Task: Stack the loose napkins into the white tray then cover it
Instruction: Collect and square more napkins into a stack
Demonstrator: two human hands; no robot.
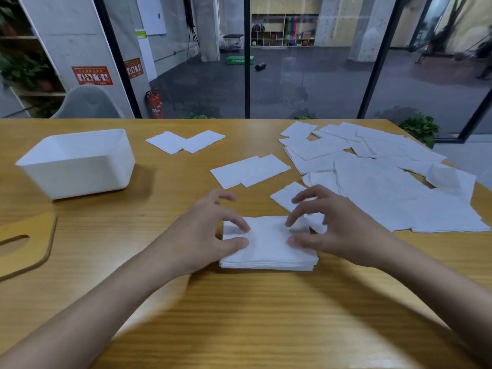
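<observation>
A neat stack of white napkins (269,249) lies on the wooden table right in front of me. My left hand (205,233) rests on its left edge, thumb and fingertips touching the top sheet. My right hand (332,225) hovers over its right edge with fingers spread, fingertips on the top. The white tray (77,169) stands at the far left with nothing visible inside. A wooden lid (26,243) with an oval slot lies at the left edge. Loose napkins (372,169) are scattered at the right.
Two pairs of overlapping napkins lie in the middle, one pair (185,141) farther away and one pair (250,170) closer. A small napkin (286,194) sits just behind my right hand. A grey chair (87,102) stands beyond the table, before a glass wall.
</observation>
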